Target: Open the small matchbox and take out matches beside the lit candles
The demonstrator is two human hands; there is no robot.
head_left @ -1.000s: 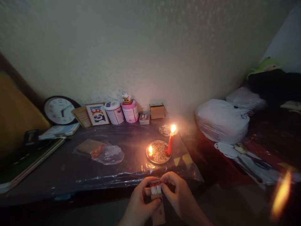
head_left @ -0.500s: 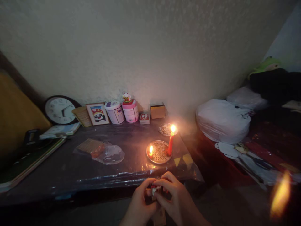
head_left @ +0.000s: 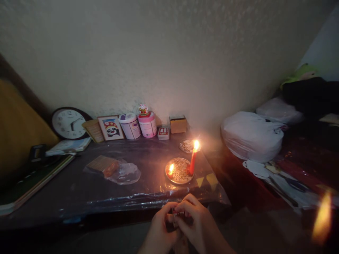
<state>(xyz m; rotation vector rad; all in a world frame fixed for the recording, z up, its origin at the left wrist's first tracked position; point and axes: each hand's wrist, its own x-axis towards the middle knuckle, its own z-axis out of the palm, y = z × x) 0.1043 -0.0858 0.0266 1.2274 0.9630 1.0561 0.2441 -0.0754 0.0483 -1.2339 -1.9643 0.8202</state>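
Observation:
In the head view, my left hand (head_left: 159, 227) and my right hand (head_left: 197, 222) meet low in the middle, in front of the table edge. My left fingers are wrapped round a small matchbox (head_left: 174, 221) with match heads showing at its top. My right thumb and fingers pinch at the same box from the right. The fingers hide most of it. Beyond my hands is a round metal plate (head_left: 180, 181) covered in small dark marks. A lit red candle (head_left: 192, 163) stands upright at its right side, and a second small flame (head_left: 171, 168) burns at its left.
Behind the candle lies a smaller plate (head_left: 185, 146). A clear plastic bag (head_left: 128, 173) rests on the plastic-covered table (head_left: 152, 165). A clock (head_left: 69, 123), framed picture (head_left: 111, 127), tins (head_left: 147, 125) and cardboard box (head_left: 178, 125) line the wall. White bags (head_left: 251, 135) sit right.
My fingers have closed further over the matchbox, so fewer match heads show. Both hands stay nearly in place. The candle flames flicker slightly.

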